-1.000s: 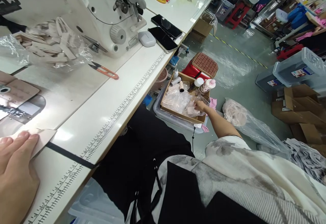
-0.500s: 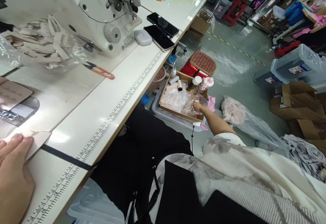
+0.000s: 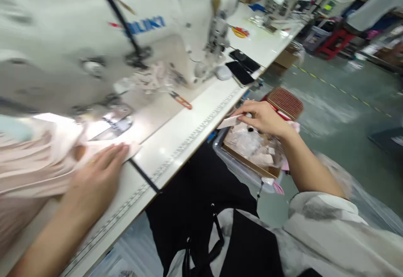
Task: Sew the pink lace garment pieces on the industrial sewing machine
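Observation:
My left hand [image 3: 99, 176] lies with fingers stretched flat on the tip of a pale pink fabric piece [image 3: 22, 170], which spreads in folds across the left of the table. Just beyond those fingertips is the needle plate [image 3: 122, 124] of a white sewing machine [image 3: 78, 42]. Past the table's front edge, my right hand [image 3: 261, 117] pinches a small pale strip [image 3: 228, 122] between thumb and fingers. Below that hand sits a cardboard box [image 3: 248, 165] with clear plastic bags [image 3: 248, 142] in it. Motion blurs the left side.
Orange thread snips [image 3: 181, 100] lie on the table [image 3: 170, 136] near a bag of pale strips [image 3: 147, 77]. Two phones [image 3: 241, 73] and a grey case [image 3: 223, 72] sit farther along. A printed ruler [image 3: 201, 126] follows the front edge. A red stool [image 3: 335, 44] stands beyond.
My right hand has come up out of the cardboard box with a pale strip, moving toward the table. The view has swung left, showing more of the sewing machine and fabric.

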`<state>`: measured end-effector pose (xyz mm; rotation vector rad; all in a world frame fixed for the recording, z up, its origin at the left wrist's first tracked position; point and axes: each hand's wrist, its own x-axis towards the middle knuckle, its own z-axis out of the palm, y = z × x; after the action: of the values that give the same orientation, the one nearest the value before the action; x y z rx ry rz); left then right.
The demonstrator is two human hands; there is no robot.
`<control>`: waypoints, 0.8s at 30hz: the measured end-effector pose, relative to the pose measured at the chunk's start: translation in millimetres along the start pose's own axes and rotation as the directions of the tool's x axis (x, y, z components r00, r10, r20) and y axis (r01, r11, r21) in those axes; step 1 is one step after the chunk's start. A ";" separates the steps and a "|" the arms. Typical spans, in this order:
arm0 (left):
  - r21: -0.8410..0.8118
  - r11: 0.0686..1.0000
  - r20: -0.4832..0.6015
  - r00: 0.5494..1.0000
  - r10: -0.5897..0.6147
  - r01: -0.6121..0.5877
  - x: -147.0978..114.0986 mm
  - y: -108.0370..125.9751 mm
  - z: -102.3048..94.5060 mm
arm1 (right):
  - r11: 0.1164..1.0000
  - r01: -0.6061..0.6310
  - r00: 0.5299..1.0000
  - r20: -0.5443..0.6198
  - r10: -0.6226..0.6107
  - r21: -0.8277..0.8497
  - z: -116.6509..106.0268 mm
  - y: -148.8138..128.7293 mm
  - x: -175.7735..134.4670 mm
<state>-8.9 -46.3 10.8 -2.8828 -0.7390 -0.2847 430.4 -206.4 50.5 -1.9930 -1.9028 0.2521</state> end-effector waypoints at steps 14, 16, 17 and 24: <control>0.308 0.951 0.068 0.996 -0.065 0.041 18.3 11.5 -10.2 | 0.737 0.640 0.766 0.099 -0.636 -0.218 118.5 -168.3 156.9; 0.335 0.942 0.065 0.997 -0.030 0.006 25.4 12.0 -6.3 | 0.733 0.630 0.776 0.183 -0.604 -0.254 118.8 -179.9 152.5; 0.340 0.940 0.065 0.997 -0.031 0.007 27.3 12.4 -3.7 | 0.732 0.622 0.783 0.218 -0.583 -0.277 119.9 -184.7 151.0; 0.248 0.963 -0.041 0.994 -0.099 0.106 20.1 16.8 6.8 | 0.784 0.569 0.820 0.251 -0.515 -0.247 129.4 -194.0 165.0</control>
<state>17.6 -50.3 7.0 -2.6033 -0.8538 -0.2259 214.1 -21.2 27.4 -1.5175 -2.6769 -0.0483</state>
